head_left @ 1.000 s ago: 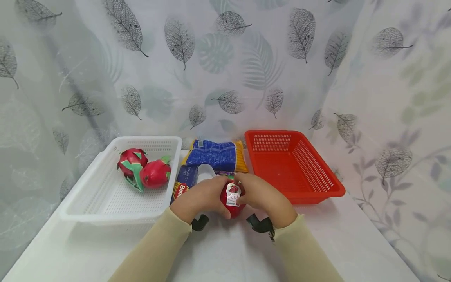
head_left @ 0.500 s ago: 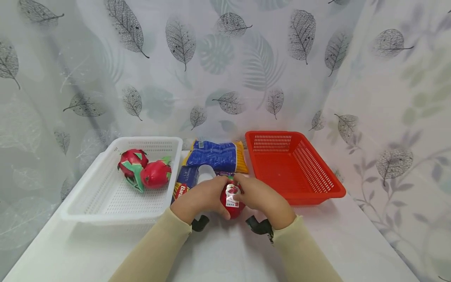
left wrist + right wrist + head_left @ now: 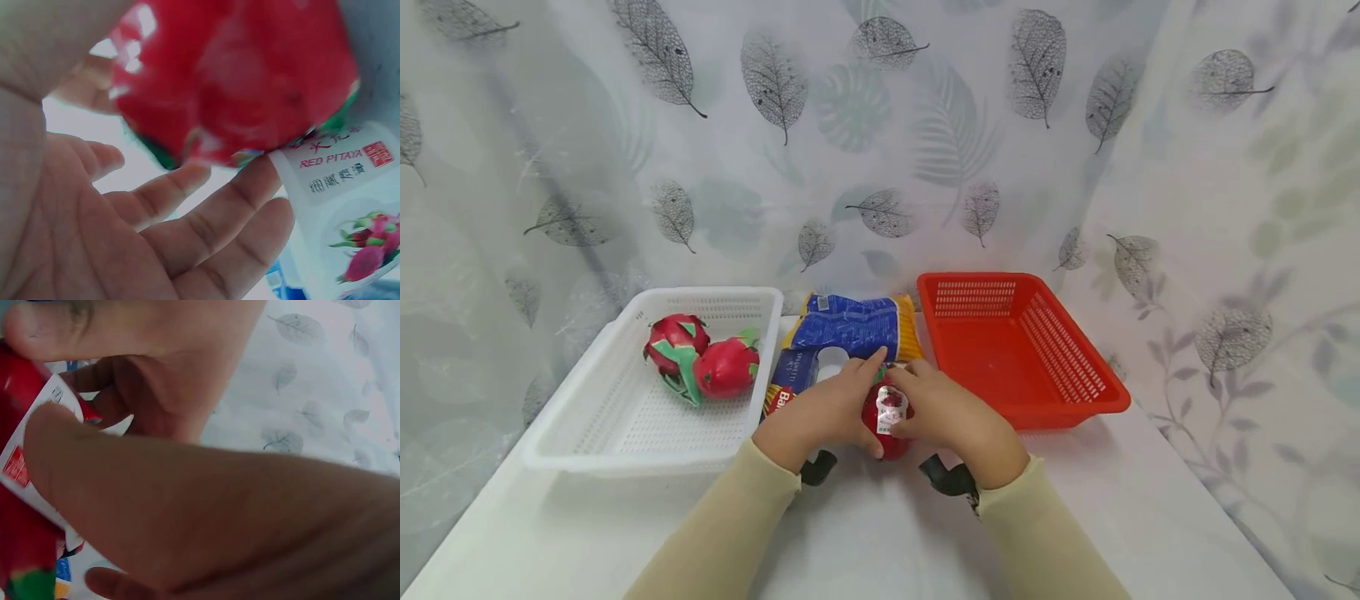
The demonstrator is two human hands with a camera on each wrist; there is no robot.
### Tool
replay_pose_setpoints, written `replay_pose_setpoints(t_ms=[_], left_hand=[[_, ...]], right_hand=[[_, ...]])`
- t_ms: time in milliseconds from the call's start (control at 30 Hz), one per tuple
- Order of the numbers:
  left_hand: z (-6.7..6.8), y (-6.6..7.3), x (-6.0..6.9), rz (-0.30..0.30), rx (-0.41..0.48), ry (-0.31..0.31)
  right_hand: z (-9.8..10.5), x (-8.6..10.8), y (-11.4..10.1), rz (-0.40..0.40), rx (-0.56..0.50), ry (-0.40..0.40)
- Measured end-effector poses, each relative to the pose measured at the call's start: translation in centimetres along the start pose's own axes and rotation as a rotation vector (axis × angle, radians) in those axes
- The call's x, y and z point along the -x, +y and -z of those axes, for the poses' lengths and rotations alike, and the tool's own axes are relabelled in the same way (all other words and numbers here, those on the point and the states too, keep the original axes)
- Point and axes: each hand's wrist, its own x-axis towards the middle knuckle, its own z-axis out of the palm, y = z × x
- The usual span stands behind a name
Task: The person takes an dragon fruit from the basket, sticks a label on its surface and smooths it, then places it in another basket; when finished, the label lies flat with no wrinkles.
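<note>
A red dragon fruit with a white label stands at the middle of the table, between both hands. My right hand grips it, thumb on the label and index finger near the top. My left hand is at its left side. In the left wrist view its fingers are spread and fairly straight, some tips close to the fruit. Part of the label, printed "RED PITAYA", stands off the red surface there. The right wrist view shows the right thumb over the label.
Two dragon fruits lie in a white basket at left. A red basket stands at right. Behind the hands are a blue-yellow bag, a spaghetti pack and a white round-topped container.
My left fingers have straightened and lifted at the fruit's top left. The right index finger has shifted slightly at the top. The view has tilted a little.
</note>
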Motion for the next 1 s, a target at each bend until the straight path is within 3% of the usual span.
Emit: replay_pose_setpoints(t_ms=[233, 500, 767, 1000], left_hand=[[1.0, -0.8, 0.5, 0.022, 0.008, -0.004], [1.6, -0.5, 0.4, 0.008, 0.009, 0.011], [1.8, -0.7, 0.5, 0.100, -0.033, 0.084], [2.1, -0.7, 0.6, 0.136, -0.046, 0.084]], right_hand=[[-1.0, -0.4, -0.5, 0.072, 0.015, -0.060], [-2.4, -0.9, -0.6, 0.055, 0.129, -0.068], [-2.7, -0.9, -0.7, -0.034, 0.097, -0.093], [-2.7, -1.0, -0.8, -0.015, 0.087, -0.097]])
